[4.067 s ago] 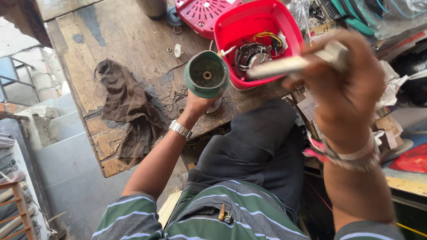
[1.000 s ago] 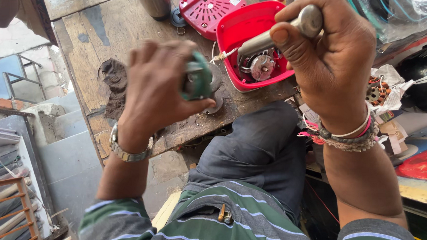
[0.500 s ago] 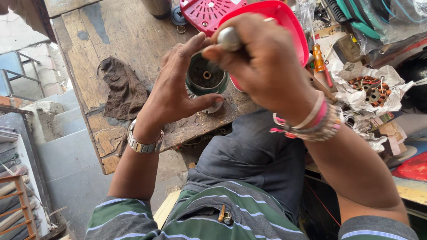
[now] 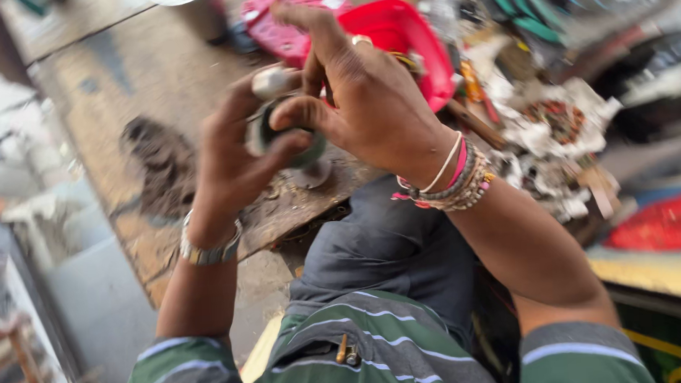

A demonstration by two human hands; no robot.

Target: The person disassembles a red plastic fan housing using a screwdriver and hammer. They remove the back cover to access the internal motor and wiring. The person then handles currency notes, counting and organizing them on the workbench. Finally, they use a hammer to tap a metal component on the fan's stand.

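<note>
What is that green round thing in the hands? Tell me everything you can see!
The green round part looks like a short cylinder with a dark middle, blurred here. The left hand cups it from the left and the right hand presses over it from above, hiding most of it. It is held just above the worn wooden workbench, in front of a red plastic housing.

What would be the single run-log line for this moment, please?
left hand: grips green round part | right hand: on same part, holding silver-handled tool | behind: red plastic housing | surface: worn wooden bench | image blurred
</note>
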